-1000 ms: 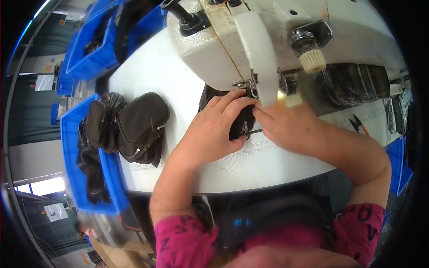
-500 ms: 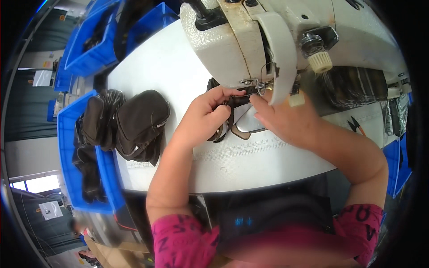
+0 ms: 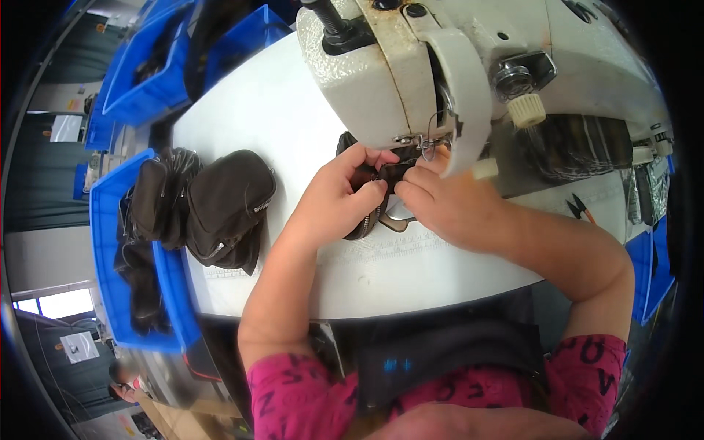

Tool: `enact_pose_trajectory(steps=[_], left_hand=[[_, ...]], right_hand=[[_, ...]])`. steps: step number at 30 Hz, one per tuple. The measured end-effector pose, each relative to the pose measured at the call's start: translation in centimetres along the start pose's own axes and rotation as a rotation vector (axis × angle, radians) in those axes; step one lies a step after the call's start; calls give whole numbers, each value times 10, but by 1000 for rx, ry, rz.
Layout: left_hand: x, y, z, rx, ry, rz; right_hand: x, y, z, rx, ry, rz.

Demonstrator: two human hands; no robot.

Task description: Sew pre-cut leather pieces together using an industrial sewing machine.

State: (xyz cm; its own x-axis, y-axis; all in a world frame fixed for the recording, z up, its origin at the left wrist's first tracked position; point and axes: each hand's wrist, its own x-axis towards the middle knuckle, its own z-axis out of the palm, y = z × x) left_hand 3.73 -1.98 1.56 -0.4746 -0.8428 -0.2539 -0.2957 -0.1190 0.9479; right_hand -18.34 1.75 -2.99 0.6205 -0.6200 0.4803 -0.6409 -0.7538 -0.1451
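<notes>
A dark fabric piece with a zipper lies under the needle end of a white sewing machine. My left hand grips its left part, thumb and fingers pinched on the dark cloth. Close beside it, my right hand has its fingers closed on the same piece just below the needle area. Between the hands a bit of pale lining shows, with a tan-edged tab below it. My fingers hide most of the piece.
Finished-looking dark pouches stand on the white table at left, beside a blue bin of dark pieces. Orange-handled snips lie at right, near a stack of dark wrapped material. A printed ruler strip crosses the table.
My right hand has drawn in toward my left, its fingers now curled onto the dark piece. Less of the pale lining shows.
</notes>
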Motion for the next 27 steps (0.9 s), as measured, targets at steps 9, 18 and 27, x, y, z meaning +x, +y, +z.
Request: enact_pose_trajectory(steps=[9, 18, 27], left_hand=[[-12, 14, 16, 535, 220, 305], [-10, 13, 23, 727, 140, 635], [-3, 6, 14, 519, -31, 255]], right_hand=[[-5, -5, 0, -74, 62, -128], [-11, -12, -17, -122, 6, -109], [-10, -11, -28, -154, 32, -114]])
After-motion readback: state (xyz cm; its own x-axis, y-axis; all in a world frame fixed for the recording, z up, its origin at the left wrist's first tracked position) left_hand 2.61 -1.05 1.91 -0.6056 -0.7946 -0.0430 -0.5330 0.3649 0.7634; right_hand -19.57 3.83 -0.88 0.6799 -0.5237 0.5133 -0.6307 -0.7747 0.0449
